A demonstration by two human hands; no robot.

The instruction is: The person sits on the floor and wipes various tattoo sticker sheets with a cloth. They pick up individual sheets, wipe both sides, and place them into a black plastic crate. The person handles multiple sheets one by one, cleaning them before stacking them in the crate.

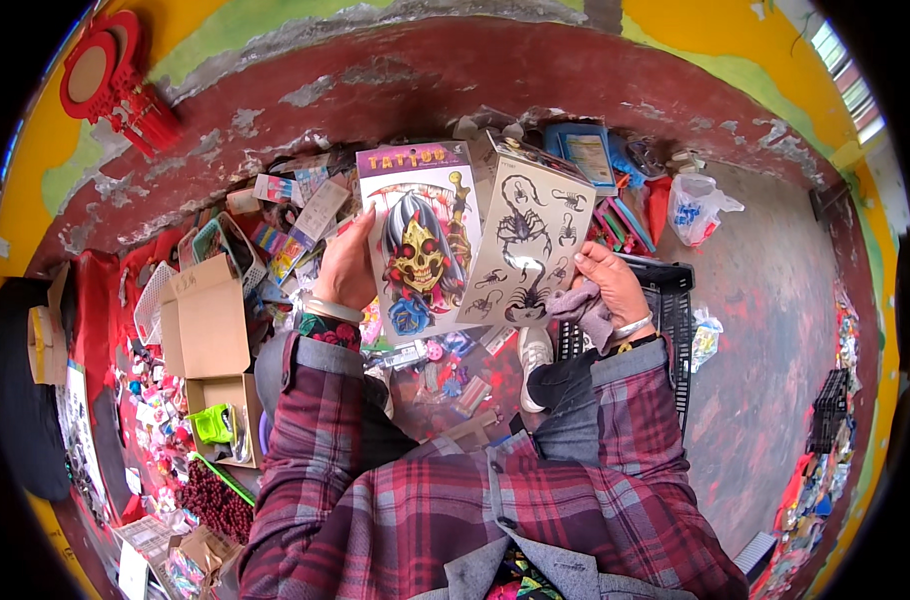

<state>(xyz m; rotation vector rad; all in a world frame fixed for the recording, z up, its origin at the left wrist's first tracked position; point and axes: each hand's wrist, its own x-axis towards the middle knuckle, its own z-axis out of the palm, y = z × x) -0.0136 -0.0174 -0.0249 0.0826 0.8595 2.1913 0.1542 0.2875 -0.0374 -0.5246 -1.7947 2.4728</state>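
Observation:
My left hand (pixel 346 268) grips the left edge of a temporary tattoo sheet (pixel 415 250) with a purple top band, a coloured skull and a blue rose. Beside it, my right hand (pixel 615 288) pinches the lower right edge of a second tattoo sheet (pixel 527 238), pale with black scorpions. The two sheets are held up side by side in front of me, their inner edges touching or overlapping. A crumpled mauve cloth (pixel 585 315) is also held in the right hand, hanging under the fingers.
Heaped small goods line the red wall (pixel 425 70). An open cardboard box (pixel 210 330) and a green basket (pixel 222 247) stand at left. A black crate (pixel 675 290) is near my right forearm. A white plastic bag (pixel 697 208) lies on the floor at right.

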